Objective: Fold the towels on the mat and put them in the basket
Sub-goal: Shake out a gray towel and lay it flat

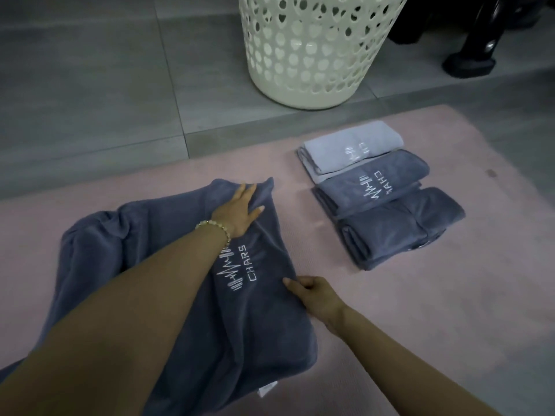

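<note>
Now | we pin the grey towel (234, 331) flat with a spread left hand (240, 211) | right hand (313, 295) pinches its edge to square it

The dark grey towel (180, 295) under my left hand (240, 210) is plush, matt cloth with a soft nap, and its logo is stitched in white thread. The folded towels (375, 187) look like the same fleecy cloth. The pink mat (405, 310) is matt and finely grained. My bracelet (214, 228) has glossy beads. The basket (309, 55) is smooth cream plastic with a faint sheen. The floor (90, 85) is dull, smooth grey tile.
</note>
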`<state>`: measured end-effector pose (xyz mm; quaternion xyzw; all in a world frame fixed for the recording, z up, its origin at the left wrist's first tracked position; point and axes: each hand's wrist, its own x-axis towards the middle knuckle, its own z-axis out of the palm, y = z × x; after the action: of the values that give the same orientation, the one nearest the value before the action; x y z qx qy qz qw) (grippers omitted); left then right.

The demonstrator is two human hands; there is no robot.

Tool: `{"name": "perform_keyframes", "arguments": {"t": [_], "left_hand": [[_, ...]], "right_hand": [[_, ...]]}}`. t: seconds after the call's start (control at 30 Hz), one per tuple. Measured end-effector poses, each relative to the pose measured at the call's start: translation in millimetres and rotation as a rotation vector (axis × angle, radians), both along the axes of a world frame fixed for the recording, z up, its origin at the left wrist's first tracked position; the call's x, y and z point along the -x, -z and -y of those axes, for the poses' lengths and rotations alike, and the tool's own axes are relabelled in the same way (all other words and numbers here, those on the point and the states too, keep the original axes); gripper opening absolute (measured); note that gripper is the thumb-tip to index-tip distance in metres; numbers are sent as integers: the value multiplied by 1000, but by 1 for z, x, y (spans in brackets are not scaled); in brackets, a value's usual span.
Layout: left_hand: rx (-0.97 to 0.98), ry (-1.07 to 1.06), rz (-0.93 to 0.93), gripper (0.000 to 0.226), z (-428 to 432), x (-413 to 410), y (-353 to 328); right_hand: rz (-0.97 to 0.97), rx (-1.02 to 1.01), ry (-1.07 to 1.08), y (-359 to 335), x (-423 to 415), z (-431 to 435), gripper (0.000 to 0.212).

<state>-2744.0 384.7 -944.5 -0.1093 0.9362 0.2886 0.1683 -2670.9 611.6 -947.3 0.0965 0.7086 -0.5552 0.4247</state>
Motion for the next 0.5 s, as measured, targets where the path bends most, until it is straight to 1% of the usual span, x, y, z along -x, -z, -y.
{"name": "perform_keyframes", "arguments": {"t": [0.1,0.13,0.2,0.27,0.33,0.37,0.4,0.43,0.5], "left_hand": [[-11,10,13,67,10,13,4],[-8,5,6,67,12,17,6],[-20,-29,12,63,16,21,9],[-27,-51,-3,48,16,21,11],[-46,-107,-118,19,13,23,13],[-103,-164,-190,23,9,25,11],[-185,-222,-257,34,3,29,8],[-282,-279,-326,40,-5,33,3],[-439,-338,-428,39,-23,46,-10]], "right_hand": [[48,9,16,6,-11,-12,29],[52,33,29,7,-16,-16,24],[29,102,81,6,-19,-21,22],[2,131,139,1,-18,-26,22],[-41,141,169,-8,-14,-34,28],[-65,141,186,-14,-11,-38,30],[-86,144,194,-19,-9,-45,30],[-99,153,208,-24,-6,-53,30],[-121,170,224,-32,-1,-73,27]]}}
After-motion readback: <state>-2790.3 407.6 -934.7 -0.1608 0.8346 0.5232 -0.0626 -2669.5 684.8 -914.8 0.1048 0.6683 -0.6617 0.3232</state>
